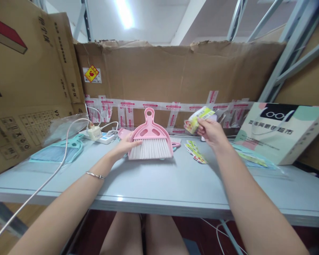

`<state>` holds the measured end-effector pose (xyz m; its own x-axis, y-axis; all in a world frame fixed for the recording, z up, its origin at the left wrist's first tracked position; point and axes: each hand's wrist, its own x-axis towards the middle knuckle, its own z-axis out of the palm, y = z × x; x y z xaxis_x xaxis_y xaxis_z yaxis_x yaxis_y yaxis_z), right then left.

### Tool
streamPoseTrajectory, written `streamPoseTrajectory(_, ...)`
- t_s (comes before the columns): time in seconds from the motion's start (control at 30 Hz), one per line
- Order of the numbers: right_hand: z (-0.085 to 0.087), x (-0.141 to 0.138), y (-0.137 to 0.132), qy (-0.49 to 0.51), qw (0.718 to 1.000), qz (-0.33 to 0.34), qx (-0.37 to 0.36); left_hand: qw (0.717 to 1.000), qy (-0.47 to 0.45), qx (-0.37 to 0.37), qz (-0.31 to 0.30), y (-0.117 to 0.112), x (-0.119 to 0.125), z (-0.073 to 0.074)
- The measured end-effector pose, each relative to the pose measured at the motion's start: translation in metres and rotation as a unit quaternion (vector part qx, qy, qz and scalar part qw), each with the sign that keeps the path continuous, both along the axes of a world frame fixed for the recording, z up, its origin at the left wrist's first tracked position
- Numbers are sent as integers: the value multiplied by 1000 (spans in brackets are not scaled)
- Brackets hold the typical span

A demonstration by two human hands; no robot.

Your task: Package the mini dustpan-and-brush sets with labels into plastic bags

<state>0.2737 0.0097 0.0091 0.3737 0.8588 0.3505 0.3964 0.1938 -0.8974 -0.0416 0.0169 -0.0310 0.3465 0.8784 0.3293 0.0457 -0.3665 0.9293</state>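
Observation:
My left hand [127, 144] grips the left side of a pink dustpan and brush set [150, 131], thumb across its front. The set stands upright above the table, white bristles pointing down. Between the fingers of my right hand [208, 130] is a green and yellow printed card [196, 119], raised to the right of the set. Below that hand, several similar cards [195, 151] lie fanned out on the tabletop. Behind the held set, other pink pieces [176, 142] show only in part.
A bagged teal dustpan set [61, 150] lies left, near a power strip [105, 138] and a white cable [65, 148]. At right, another bagged teal set [255, 159] lies before a printed box [281, 131]. Cardboard [159, 74] walls the back of the table [159, 187].

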Motion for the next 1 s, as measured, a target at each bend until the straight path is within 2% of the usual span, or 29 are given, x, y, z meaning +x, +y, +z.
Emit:
streamPoseTrajectory(0.03, 1, -17, -5, 54, 997, 48, 38, 1000, -10, -4, 9, 0, 1, 0)
streamPoseTrajectory(0.1, -1, -55, -17, 189, 960, 188, 81, 999, -36, -15, 25, 1, 2, -1)
streamPoseTrajectory(0.17, -9, -91, -29, 239, 921, 308, 30, 996, -69, -26, 40, 1, 4, -1)
streamPoseTrajectory(0.23, -18, -117, -37, 246, 896, 368, -27, 994, -99, -25, 47, 2, 6, -1)
streamPoseTrajectory(0.3, -27, -132, -40, 251, 892, 369, -67, 993, -113, -16, 40, 1, 7, 1)
streamPoseTrajectory(0.43, -35, -137, -37, 279, 905, 308, -97, 993, -113, 7, 42, 1, 9, 2)
streamPoseTrajectory(0.63, -42, -142, -36, 317, 909, 255, -87, 987, -130, -5, 92, 0, 12, 1)
streamPoseTrajectory(0.77, -45, -146, -37, 325, 914, 235, -70, 984, -154, -27, 80, -1, 17, 1)
streamPoseTrajectory(0.9, -46, -147, -36, 319, 919, 224, -59, 984, -175, -26, 35, -1, 17, 1)
streamPoseTrajectory(1.0, -46, -147, -35, 314, 922, 220, -58, 988, -147, -6, 55, -1, 15, 1)
